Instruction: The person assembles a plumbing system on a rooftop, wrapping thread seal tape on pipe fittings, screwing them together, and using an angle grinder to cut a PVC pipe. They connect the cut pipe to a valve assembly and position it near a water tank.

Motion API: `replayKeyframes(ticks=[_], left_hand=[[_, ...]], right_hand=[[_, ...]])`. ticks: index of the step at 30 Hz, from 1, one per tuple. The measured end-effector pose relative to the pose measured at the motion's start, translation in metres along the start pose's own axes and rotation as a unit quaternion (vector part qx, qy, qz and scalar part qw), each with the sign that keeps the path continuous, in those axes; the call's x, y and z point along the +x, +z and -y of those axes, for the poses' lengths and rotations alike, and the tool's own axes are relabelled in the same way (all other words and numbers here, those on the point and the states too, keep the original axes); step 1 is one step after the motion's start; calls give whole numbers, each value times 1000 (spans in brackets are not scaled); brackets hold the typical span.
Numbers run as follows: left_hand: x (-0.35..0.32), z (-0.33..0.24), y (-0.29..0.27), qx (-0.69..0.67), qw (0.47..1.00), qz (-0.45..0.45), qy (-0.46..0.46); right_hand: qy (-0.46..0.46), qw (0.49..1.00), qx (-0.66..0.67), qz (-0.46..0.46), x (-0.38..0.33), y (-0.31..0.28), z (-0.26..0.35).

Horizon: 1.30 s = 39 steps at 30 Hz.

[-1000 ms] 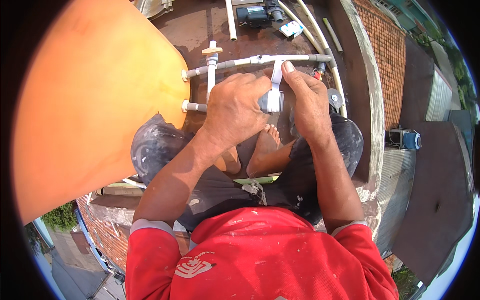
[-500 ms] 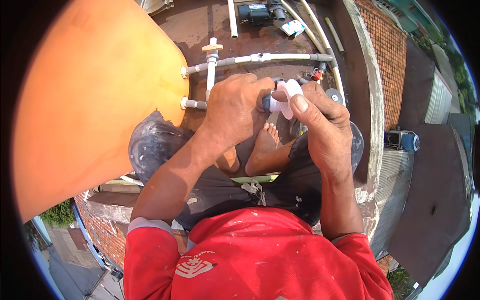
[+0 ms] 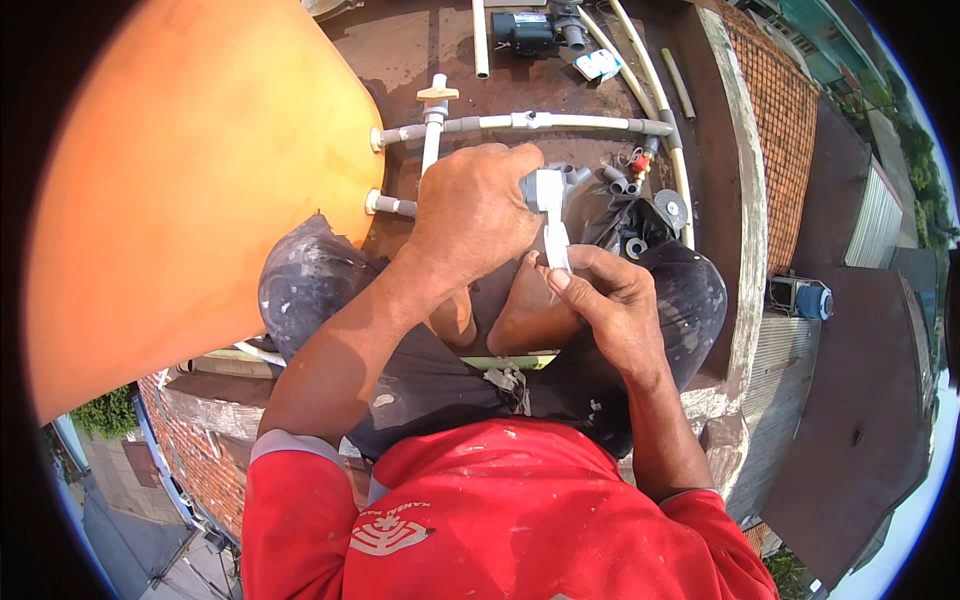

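My left hand is closed around a grey pipe fitting, whose end is wrapped in white thread seal tape. A short stretch of the white tape leads down from the fitting to the tape spool, seen nearly edge-on. Between the thumb and fingers of my right hand the spool is pinched, just below and right of the fitting. My fingers hide much of the fitting's body. Both hands are over my bare feet, between my bent knees.
A large orange tank stands at left, joined to white and grey pipes with a valve. At right lie grey fittings, a red-handled valve, a black plastic bag and a disc. A pump sits beyond; a low wall runs along the right.
My right hand has come down and nearer to me, turning the spool from face-on to nearly edge-on. The left hand keeps its hold on the fitting, whose white-wrapped end now shows more.
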<state>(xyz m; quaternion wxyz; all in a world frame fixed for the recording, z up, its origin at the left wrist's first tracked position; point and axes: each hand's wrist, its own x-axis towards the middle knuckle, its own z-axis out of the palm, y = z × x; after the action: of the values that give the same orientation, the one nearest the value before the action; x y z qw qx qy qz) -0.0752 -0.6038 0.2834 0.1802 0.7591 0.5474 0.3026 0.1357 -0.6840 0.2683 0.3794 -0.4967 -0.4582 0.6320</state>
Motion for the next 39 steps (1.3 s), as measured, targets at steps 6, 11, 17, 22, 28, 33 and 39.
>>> replayKeyframes(ticks=[6, 11, 17, 22, 28, 33, 39], left_hand=[[-2, -2, -2, 28, 995, 20, 91], [0, -8, 3, 33, 991, -29, 126], [-3, -8, -4, -37, 996, -19, 81], [-1, -2, 1, -18, 999, -36, 16], [-2, 1, 0, 62, 995, -27, 70], [0, -7, 3, 58, 989, -62, 119], [2, -3, 2, 30, 994, -63, 87]], right_hand=[[-139, 990, -8, 35, -2, -6, 53], [-167, 983, 52, -46, 52, 6, 75], [-76, 992, -5, -99, 73, 1, 47], [-60, 994, -81, -36, 25, 2, 13], [-39, 997, 62, 35, -2, 6, 44], [-154, 986, 51, -23, 51, 8, 70], [-87, 993, 35, -74, 82, 11, 56]])
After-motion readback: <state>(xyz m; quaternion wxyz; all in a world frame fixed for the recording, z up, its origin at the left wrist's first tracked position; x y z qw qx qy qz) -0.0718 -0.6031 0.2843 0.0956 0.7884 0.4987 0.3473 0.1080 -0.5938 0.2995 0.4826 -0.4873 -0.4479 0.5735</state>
